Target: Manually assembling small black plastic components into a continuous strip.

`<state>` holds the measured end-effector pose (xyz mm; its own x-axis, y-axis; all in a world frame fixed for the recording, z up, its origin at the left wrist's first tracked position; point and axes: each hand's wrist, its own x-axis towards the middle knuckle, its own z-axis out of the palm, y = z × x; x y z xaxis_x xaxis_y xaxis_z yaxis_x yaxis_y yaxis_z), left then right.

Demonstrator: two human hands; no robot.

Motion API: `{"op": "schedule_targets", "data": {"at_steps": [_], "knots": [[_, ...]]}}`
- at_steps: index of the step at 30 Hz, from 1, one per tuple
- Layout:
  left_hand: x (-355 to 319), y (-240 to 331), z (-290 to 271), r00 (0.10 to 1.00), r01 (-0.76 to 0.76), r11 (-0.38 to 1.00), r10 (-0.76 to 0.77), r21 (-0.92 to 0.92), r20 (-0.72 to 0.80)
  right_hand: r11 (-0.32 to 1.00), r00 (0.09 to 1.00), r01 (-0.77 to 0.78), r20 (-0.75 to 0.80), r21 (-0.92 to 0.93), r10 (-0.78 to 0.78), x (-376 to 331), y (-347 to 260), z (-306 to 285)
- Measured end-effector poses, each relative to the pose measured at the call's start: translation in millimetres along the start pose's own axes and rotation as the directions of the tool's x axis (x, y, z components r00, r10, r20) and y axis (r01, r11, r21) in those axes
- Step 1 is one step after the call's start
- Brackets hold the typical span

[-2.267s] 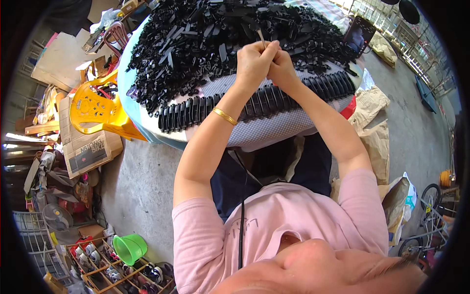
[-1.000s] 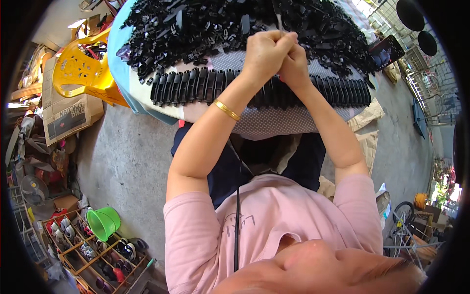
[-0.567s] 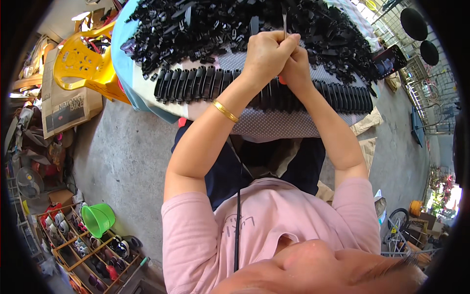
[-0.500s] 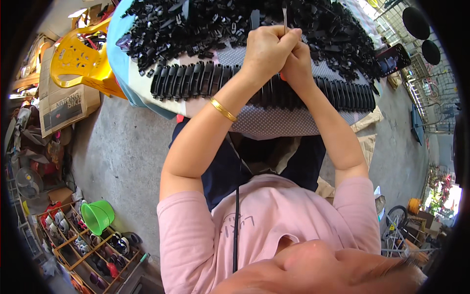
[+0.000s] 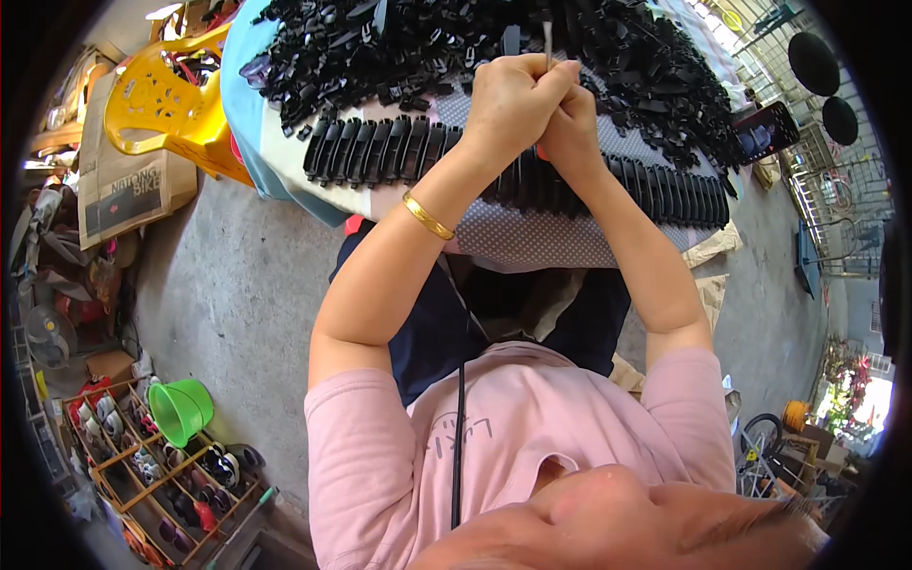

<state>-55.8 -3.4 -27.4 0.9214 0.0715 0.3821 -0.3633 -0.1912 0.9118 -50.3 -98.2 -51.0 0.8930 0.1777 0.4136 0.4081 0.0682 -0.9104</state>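
Note:
Both my hands are closed and pressed together above the near side of the pile of small black plastic parts [image 5: 418, 57]. My left hand [image 5: 508, 100] is curled with its thumb towards the right; what it grips is hidden under the fingers. My right hand [image 5: 574, 128] is wrapped round a screwdriver [image 5: 547, 43], whose thin metal shaft sticks up between the hands. A bit of its orange-red handle shows below them. Under my wrists runs a long row of curved black plastic pieces [image 5: 375, 150], set side by side along the table's near edge.
A patterned cloth [image 5: 546, 237] covers the table. A phone [image 5: 765, 131] with a lit screen stands at its right edge. To the left is a yellow plastic chair [image 5: 161, 109] beside a cardboard box [image 5: 128, 204]. A green bucket [image 5: 180, 410] sits on a shoe rack [image 5: 142, 465].
The view has turned slightly, so the table sits further right in it. My hands stay together around the screwdriver, a little further left over the table, and its shaft leans slightly differently.

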Motion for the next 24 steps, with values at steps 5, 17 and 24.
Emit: {"op": "schedule_targets", "data": {"at_steps": [5,17,24], "knots": [[7.0,4.1,-2.1,0.997,0.069,0.998,-0.07,0.006,0.019,0.996,0.996,-0.091,0.019,-0.006,0.091,8.2,-4.5,-0.5],[1.4,6.3,-21.8,0.993,0.117,0.991,-0.116,0.057,-0.013,0.993,0.986,-0.117,0.112,-0.03,0.12,9.5,-1.0,12.5],[4.3,6.7,-9.1,0.999,-0.028,0.99,0.034,0.136,-0.038,0.999,0.997,0.014,-0.08,0.03,-0.012,7.2,13.7,11.9]]}}
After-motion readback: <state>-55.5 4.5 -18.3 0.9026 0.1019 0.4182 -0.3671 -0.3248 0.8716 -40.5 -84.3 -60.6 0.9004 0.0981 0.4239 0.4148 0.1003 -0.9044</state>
